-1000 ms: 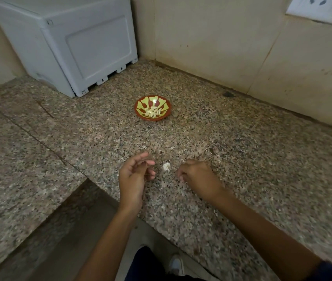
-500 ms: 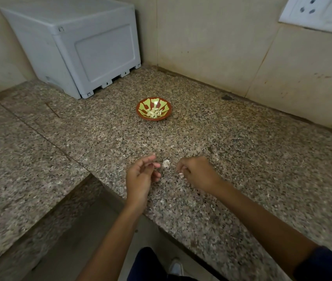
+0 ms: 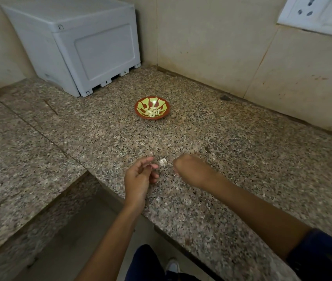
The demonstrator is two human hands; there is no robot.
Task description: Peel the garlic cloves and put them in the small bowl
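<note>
A small red bowl [image 3: 139, 114] with a yellow-green pattern stands in the middle of the granite counter, with several peeled garlic cloves [image 3: 152, 112] in it. Nearer me, a small white garlic piece [image 3: 162, 162] lies on the counter between my hands. My left hand [image 3: 140, 176] hovers just left of it, thumb and forefinger pinching a small pale garlic clove [image 3: 155, 166]. My right hand [image 3: 190, 169] is just right of the piece, its back towards me and its fingers curled under and hidden. A white fleck shows at its fingertips.
A grey plastic box [image 3: 84, 49] stands at the back left corner against the wall. The speckled granite counter [image 3: 242, 151] is L-shaped, its front edge running under my forearms. Bits of peel [image 3: 158, 199] are scattered near that edge. A wall socket [image 3: 315, 13] is at upper right.
Both hands stay beside the white garlic piece with only slight finger movement. The view has tilted, so the bowl and box sit a little lower in frame.
</note>
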